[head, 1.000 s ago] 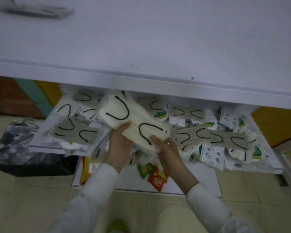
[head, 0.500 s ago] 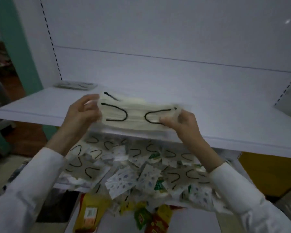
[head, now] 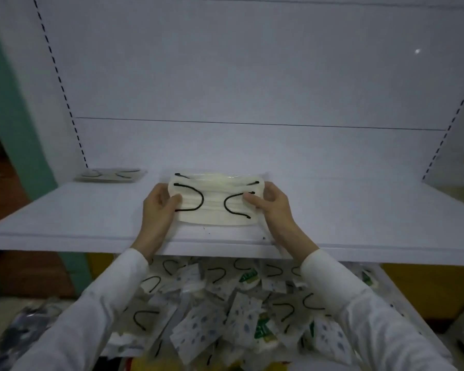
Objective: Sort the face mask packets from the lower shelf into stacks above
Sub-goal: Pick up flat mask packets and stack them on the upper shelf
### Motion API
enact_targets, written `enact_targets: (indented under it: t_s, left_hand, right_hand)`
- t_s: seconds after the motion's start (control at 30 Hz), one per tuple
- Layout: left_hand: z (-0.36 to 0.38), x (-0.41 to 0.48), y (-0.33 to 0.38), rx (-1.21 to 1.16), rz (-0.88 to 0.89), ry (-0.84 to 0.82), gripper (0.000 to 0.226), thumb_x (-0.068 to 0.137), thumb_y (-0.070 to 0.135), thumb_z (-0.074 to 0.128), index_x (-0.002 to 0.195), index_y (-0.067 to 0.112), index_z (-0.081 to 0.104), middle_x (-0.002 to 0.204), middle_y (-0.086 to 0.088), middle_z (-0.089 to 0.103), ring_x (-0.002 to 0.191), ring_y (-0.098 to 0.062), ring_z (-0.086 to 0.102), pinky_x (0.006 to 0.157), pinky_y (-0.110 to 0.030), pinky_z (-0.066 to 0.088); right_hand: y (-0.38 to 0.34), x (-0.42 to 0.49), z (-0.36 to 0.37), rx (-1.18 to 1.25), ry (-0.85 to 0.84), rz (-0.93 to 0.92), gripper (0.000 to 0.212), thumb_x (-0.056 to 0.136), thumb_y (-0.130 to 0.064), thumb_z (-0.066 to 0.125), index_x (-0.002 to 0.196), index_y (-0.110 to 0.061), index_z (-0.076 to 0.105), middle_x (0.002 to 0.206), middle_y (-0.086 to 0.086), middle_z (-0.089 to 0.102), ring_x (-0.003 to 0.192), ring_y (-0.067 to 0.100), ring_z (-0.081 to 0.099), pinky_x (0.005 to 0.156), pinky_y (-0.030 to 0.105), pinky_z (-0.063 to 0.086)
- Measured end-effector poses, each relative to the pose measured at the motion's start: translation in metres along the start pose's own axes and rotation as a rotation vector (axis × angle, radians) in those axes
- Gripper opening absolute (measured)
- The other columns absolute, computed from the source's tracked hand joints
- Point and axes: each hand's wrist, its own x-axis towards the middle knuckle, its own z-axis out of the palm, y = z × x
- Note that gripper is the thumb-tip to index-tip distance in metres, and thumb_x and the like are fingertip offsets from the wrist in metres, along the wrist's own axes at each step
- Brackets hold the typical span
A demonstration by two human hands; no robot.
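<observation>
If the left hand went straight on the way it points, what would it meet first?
Likely the white back panel; the flat mask packet lies well left of where the left hand points.

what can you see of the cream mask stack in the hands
The cream mask stack is several pleated masks, seemingly in clear glossy wrap, with black ear loops curving across the top face. It is held long side across over the white upper shelf. The left hand grips its left end and the right hand its right end, thumbs on top.
</observation>
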Motion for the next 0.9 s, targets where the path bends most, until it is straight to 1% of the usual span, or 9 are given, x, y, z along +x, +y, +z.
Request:
enact_targets:
  t_s: [0.1,0.17,0.23,0.3,0.43,0.53,0.63,0.77,0.9]
  left_hand:
    - [-0.004,0.001,-0.003,-0.084,-0.061,-0.092,0.011,0.083,0.005,0.060,0.089,0.011,0.053,0.076,-0.005,0.052,0.070,-0.014,0.049,0.063,-0.021,0.039]
    - [-0.006,-0.002,-0.008,-0.126,-0.152,-0.155,0.025,0.081,-0.002,0.059,0.100,0.013,0.053,0.079,-0.007,0.054,0.073,-0.016,0.052,0.066,-0.022,0.041]
    - [-0.006,-0.002,-0.010,-0.104,-0.152,-0.147,0.025,0.075,-0.006,0.059,0.092,0.012,0.053,0.074,-0.005,0.047,0.071,-0.017,0.047,0.065,-0.023,0.039]
    - [-0.002,-0.001,-0.009,-0.085,-0.145,-0.123,0.023,0.076,-0.010,0.056,0.084,0.011,0.054,0.073,-0.003,0.052,0.070,-0.016,0.050,0.062,-0.021,0.041]
    - [0.006,-0.001,-0.007,-0.072,-0.070,-0.017,0.019,0.083,-0.007,0.053,0.089,0.011,0.053,0.084,-0.008,0.056,0.074,-0.015,0.051,0.063,-0.019,0.043]
    - [0.006,-0.003,-0.010,-0.098,-0.098,-0.028,0.021,0.083,-0.007,0.053,0.093,0.011,0.053,0.087,-0.010,0.059,0.078,-0.017,0.054,0.070,-0.024,0.045]
    - [0.006,-0.008,-0.012,-0.078,-0.165,-0.054,0.022,0.084,-0.009,0.051,0.096,0.009,0.054,0.085,-0.002,0.061,0.077,-0.012,0.056,0.066,-0.021,0.043]
    - [0.009,-0.003,-0.017,0.082,-0.206,-0.068,0.013,0.086,-0.001,0.046,0.094,0.006,0.054,0.088,-0.004,0.055,0.081,-0.018,0.050,0.066,-0.026,0.039]
    - [0.020,-0.003,-0.019,0.170,-0.206,-0.027,0.009,0.089,0.003,0.043,0.096,0.007,0.048,0.090,-0.004,0.049,0.081,-0.018,0.045,0.062,-0.025,0.036]
  right_hand:
    - [0.005,0.000,-0.001,-0.009,0.018,0.039,0.041,0.075,-0.010,0.078,0.110,-0.009,0.057,0.111,0.010,0.067,0.100,0.024,0.066,0.087,0.042,0.055]
    - [0.012,-0.002,-0.004,-0.056,0.011,0.093,0.046,0.074,-0.012,0.079,0.111,-0.015,0.053,0.109,0.001,0.063,0.099,0.018,0.063,0.087,0.039,0.054]
    - [0.012,-0.002,-0.006,-0.140,0.047,0.083,0.042,0.074,-0.014,0.078,0.106,-0.020,0.051,0.101,-0.007,0.056,0.096,0.012,0.057,0.083,0.032,0.050]
    - [0.009,0.000,-0.006,-0.110,0.071,0.068,0.039,0.075,-0.011,0.076,0.102,-0.020,0.050,0.107,0.000,0.057,0.100,0.018,0.058,0.085,0.037,0.052]
    - [0.007,0.000,-0.002,-0.048,0.055,-0.033,0.041,0.078,0.001,0.071,0.103,-0.018,0.045,0.115,0.007,0.056,0.108,0.019,0.057,0.092,0.037,0.052]
    - [0.012,-0.005,-0.004,-0.155,-0.006,0.020,0.045,0.079,-0.001,0.070,0.110,-0.015,0.040,0.110,-0.001,0.051,0.102,0.017,0.055,0.081,0.033,0.053]
    - [0.016,-0.007,-0.012,-0.314,-0.042,0.087,0.046,0.081,0.000,0.064,0.112,-0.015,0.033,0.098,-0.009,0.042,0.092,0.010,0.048,0.066,0.023,0.045]
    - [0.011,-0.002,-0.011,-0.325,-0.146,0.093,0.056,0.080,0.004,0.055,0.118,-0.022,0.024,0.108,-0.003,0.047,0.102,0.019,0.052,0.083,0.042,0.052]
    - [0.012,0.003,-0.007,-0.368,-0.171,0.136,0.056,0.079,-0.005,0.056,0.122,-0.024,0.026,0.104,0.002,0.052,0.095,0.021,0.055,0.083,0.047,0.052]
